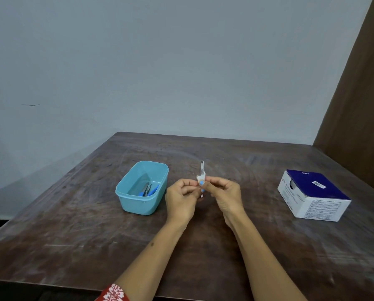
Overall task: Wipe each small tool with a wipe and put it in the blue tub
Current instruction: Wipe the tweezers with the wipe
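Note:
A small metal tool [202, 166] with a blue handle stands upright between my two hands above the middle of the table. My left hand [181, 199] pinches the tool's blue handle low down. My right hand [226, 196] pinches a small white wipe [200, 177] wrapped round the tool's middle. The metal tip sticks up above the wipe. The blue tub [125, 193] sits on the table to the left of my hands. Inside it lie two or three small tools [148, 190] with blue handles.
A white and dark blue box of wipes [314, 195] stands on the table at the right. The brown wooden table [73, 235] meets a grey wall at the back, and a brown panel [359, 105] rises at the right.

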Demonstrator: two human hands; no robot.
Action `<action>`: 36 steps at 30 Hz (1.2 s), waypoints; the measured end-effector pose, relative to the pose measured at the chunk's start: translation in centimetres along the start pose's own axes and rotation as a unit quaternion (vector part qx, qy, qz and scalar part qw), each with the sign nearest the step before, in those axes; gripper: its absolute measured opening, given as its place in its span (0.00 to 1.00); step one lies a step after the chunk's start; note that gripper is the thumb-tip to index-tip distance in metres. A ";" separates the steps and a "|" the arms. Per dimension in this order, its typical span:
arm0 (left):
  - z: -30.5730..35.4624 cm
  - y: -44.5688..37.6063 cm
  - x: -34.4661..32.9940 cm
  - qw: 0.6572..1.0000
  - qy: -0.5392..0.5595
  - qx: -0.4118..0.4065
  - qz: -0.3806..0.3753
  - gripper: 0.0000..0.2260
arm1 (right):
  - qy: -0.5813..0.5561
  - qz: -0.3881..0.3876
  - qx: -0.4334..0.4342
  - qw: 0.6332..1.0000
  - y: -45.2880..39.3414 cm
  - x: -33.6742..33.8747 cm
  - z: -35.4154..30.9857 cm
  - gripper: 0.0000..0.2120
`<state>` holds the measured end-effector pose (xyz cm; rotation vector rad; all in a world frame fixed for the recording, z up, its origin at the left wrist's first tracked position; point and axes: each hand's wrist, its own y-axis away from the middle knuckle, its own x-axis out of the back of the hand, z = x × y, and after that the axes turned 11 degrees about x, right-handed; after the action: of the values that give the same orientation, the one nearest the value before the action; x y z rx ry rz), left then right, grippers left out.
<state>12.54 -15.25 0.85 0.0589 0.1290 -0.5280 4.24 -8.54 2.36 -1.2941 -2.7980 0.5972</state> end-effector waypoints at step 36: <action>-0.3 0.1 -0.2 0.992 -0.105 -0.046 -0.057 0.05 | 0.012 0.027 0.023 0.999 -0.3 0.2 -0.1 0.08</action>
<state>12.44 -15.04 0.60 -0.0949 -0.0490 -0.6375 3.93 -8.50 2.53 -1.3634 -2.7222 0.6396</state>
